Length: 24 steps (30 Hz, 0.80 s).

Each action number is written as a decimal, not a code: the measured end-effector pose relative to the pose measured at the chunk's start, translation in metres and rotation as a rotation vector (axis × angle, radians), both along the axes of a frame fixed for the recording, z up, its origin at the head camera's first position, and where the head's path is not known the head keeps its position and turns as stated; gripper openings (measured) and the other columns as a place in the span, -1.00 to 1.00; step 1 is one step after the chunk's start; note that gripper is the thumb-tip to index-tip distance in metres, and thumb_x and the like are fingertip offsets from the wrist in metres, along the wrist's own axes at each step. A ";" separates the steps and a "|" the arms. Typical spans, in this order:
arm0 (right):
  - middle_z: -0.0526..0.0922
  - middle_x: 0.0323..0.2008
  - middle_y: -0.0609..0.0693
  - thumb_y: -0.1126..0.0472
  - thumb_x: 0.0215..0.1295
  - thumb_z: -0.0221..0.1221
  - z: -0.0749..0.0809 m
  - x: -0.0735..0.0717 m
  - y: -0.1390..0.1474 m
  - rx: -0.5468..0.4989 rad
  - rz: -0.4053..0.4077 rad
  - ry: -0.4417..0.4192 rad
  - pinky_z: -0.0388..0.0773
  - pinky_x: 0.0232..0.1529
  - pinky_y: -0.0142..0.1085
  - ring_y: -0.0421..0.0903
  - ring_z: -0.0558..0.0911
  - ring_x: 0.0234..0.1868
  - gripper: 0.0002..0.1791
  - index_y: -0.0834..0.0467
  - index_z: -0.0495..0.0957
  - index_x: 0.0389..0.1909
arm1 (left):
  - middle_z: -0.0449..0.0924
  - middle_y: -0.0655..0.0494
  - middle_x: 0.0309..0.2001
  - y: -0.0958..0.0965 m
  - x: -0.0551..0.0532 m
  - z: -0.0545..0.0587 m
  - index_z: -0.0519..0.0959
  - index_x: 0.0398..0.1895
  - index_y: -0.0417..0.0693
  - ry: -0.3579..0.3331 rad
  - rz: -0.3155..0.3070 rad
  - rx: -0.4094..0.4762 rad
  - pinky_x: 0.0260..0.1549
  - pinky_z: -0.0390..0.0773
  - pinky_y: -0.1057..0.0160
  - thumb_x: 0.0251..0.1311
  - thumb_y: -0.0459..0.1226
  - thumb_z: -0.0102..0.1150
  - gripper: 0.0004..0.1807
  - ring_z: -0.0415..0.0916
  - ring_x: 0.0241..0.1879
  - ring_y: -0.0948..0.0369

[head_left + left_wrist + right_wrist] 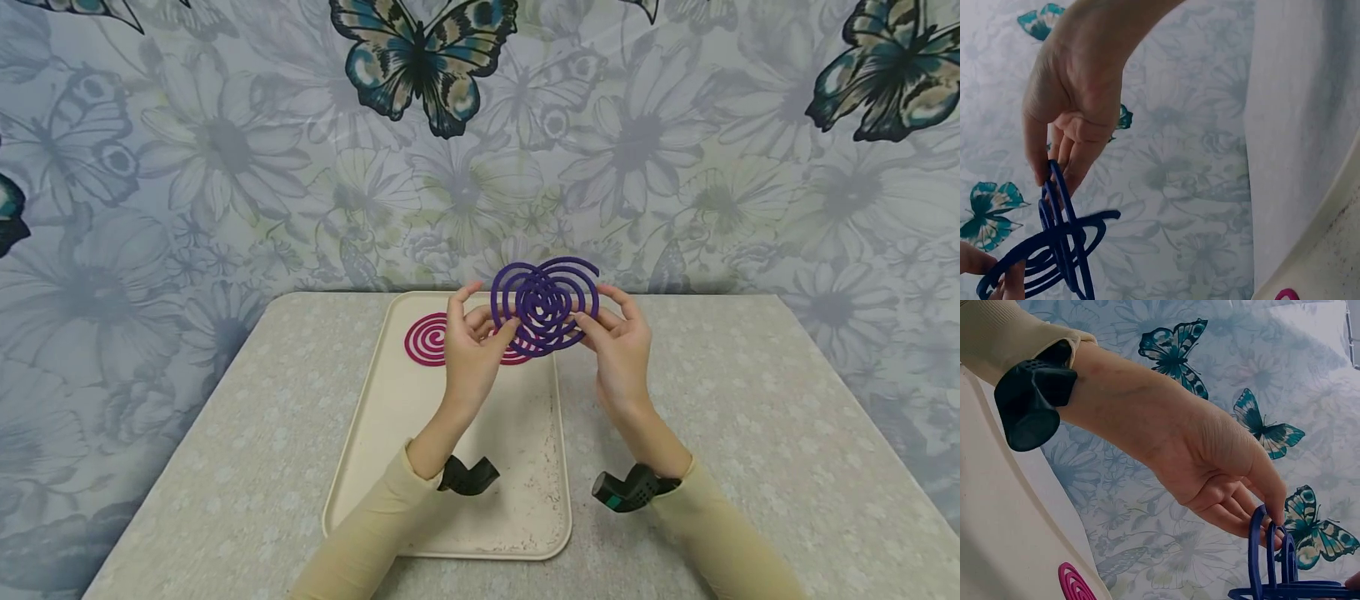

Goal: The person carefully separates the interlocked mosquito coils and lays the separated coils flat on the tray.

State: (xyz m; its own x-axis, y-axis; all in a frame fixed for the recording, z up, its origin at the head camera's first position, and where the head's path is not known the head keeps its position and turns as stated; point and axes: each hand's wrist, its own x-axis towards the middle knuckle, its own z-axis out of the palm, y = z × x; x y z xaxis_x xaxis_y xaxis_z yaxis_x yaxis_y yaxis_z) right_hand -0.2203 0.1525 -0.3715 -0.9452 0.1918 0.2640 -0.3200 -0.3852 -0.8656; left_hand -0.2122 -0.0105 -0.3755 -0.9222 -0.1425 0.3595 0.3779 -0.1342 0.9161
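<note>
Purple spirals (544, 305) cross between both hands (472, 354) (627, 354), pinched at opposite sides

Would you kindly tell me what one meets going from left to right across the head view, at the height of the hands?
Leftmost pink spiral → left hand → purple spirals → right hand.

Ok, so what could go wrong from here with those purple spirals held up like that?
The purple spirals cross through each other, so pulling them apart might snag or bend the coils. The left hand and right hand pinch them near their outer edges, so one could slip. In the head view they overlap the tray's right edge, so a dropped one might miss the tray and land on the table.
</note>
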 end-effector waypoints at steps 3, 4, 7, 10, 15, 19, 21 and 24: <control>0.73 -0.42 -0.06 0.57 0.22 0.08 0.000 -0.002 0.001 -0.019 -0.004 0.004 0.67 -0.33 -0.42 -0.23 0.70 -0.40 -0.59 0.25 0.37 0.08 | 0.63 -0.36 -0.18 -0.003 -0.004 0.000 0.21 0.29 -0.03 0.028 0.005 -0.001 -0.30 0.64 0.41 0.13 -0.52 0.18 -0.34 0.66 -0.37 0.33; 0.73 -0.43 -0.07 0.57 0.23 0.07 0.000 -0.003 0.001 -0.025 -0.006 -0.004 0.67 -0.33 -0.42 -0.23 0.70 -0.40 -0.60 0.24 0.37 0.07 | 0.63 -0.37 -0.17 -0.004 -0.005 0.000 0.22 0.29 -0.03 0.023 -0.004 0.016 -0.29 0.65 0.40 0.13 -0.52 0.17 -0.34 0.68 -0.37 0.29; 0.72 -0.43 -0.07 0.57 0.24 0.06 0.000 -0.006 0.002 -0.062 -0.013 -0.041 0.67 -0.31 -0.42 -0.23 0.69 -0.39 -0.61 0.21 0.38 0.04 | 0.61 -0.43 -0.14 -0.005 -0.009 0.001 0.22 0.28 -0.04 -0.011 -0.034 0.096 -0.25 0.67 0.36 0.14 -0.54 0.16 -0.35 0.70 -0.38 0.25; 0.72 -0.43 -0.05 0.58 0.24 0.04 0.000 -0.010 0.002 -0.107 -0.015 -0.075 0.68 -0.29 -0.40 -0.23 0.70 -0.38 -0.62 0.19 0.37 0.02 | 0.55 -0.53 -0.10 -0.006 -0.012 0.001 0.23 0.26 -0.06 -0.047 -0.048 0.184 -0.25 0.67 0.35 0.14 -0.57 0.14 -0.37 0.70 -0.40 0.24; 0.72 -0.44 -0.04 0.57 0.24 0.05 -0.004 -0.016 0.000 -0.116 -0.028 -0.094 0.68 -0.34 -0.39 -0.21 0.70 -0.43 -0.64 0.19 0.36 -0.01 | 0.62 -0.42 -0.15 -0.004 -0.018 -0.003 0.26 0.23 -0.11 -0.081 -0.027 0.248 -0.28 0.68 0.35 0.11 -0.59 0.15 -0.39 0.69 -0.43 0.27; 0.73 -0.48 -0.13 0.53 0.22 0.12 -0.009 -0.019 -0.002 -0.016 0.007 -0.149 0.68 -0.39 -0.38 -0.24 0.71 -0.49 -0.60 0.26 0.33 0.06 | 0.68 -0.29 -0.19 -0.002 -0.022 -0.009 0.28 0.19 -0.18 -0.086 0.016 0.225 -0.27 0.67 0.37 0.10 -0.59 0.16 -0.43 0.68 -0.41 0.30; 0.73 -0.50 -0.18 0.52 0.22 0.13 -0.012 -0.020 -0.002 0.028 0.032 -0.169 0.68 -0.38 -0.38 -0.26 0.71 -0.49 -0.55 0.31 0.31 0.12 | 0.67 -0.31 -0.18 -0.002 -0.023 -0.010 0.29 0.18 -0.17 -0.082 0.031 0.215 -0.27 0.66 0.38 0.10 -0.58 0.16 -0.44 0.69 -0.40 0.30; 0.73 -0.51 -0.20 0.51 0.23 0.13 -0.013 -0.023 -0.001 0.056 0.052 -0.177 0.68 -0.36 -0.40 -0.27 0.72 -0.47 -0.50 0.35 0.26 0.19 | 0.63 -0.41 -0.14 -0.003 -0.025 -0.010 0.29 0.18 -0.16 -0.067 0.032 0.204 -0.26 0.67 0.37 0.11 -0.58 0.16 -0.44 0.70 -0.39 0.30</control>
